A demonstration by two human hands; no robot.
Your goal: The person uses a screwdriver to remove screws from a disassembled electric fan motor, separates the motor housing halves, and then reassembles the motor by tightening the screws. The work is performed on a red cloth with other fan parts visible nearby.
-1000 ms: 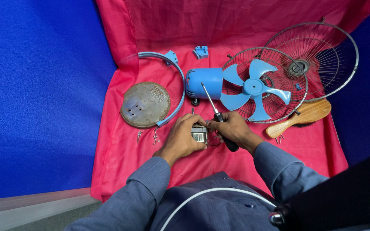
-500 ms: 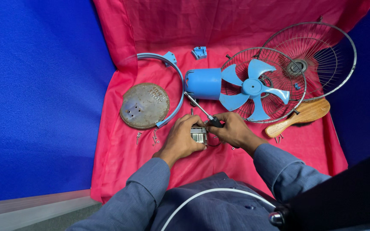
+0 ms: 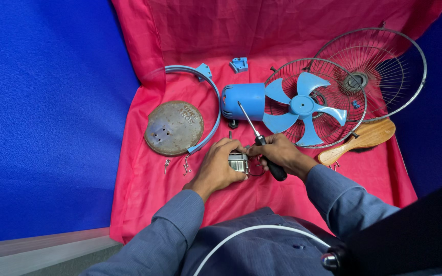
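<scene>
My left hand grips a small silver metal part on the red cloth. My right hand touches the same part with its fingertips and holds a black-handled screwdriver, its shaft pointing up and away toward the blue motor housing. The housing carries a blue three-blade fan inside a wire guard. Both hands are close together, just in front of the motor.
A round rusty metal base plate and a curved blue bracket lie at left, with loose screws below them. A second wire guard, a wooden brush and a small blue piece lie behind and right. Blue walls flank the cloth.
The screwdriver's shaft swung from upright down toward the left and has come back up to a steeper angle. My hands stayed on the small metal part.
</scene>
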